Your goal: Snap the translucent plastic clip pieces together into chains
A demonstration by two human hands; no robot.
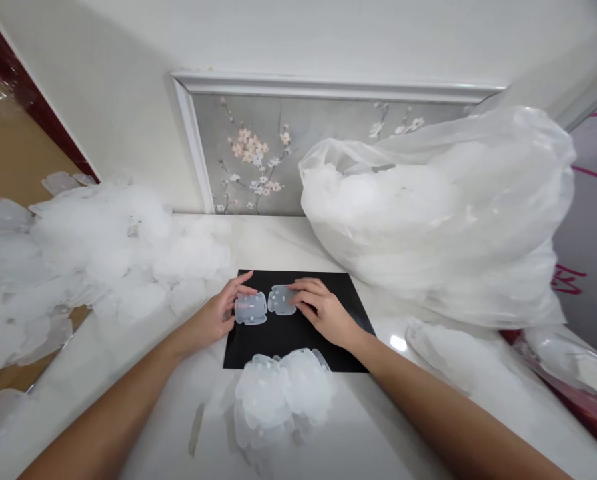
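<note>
Two frosted, translucent plastic pieces with rounded edges and small slots are over a black mat. My left hand grips the left piece by its outer edge, thumb below and fingers above, with the index finger stretched out. The fingers of my right hand are bent together on the right edge of the other piece, partly covering it. A narrow gap separates the two pieces. Nearer to me, a small heap of similar pieces overlaps the front edge of the black mat.
A large pile of the same translucent pieces spreads over the left side, past the table edge. At the back right stands a big, full clear plastic bag. A wall with a framed floral panel rises behind the white table.
</note>
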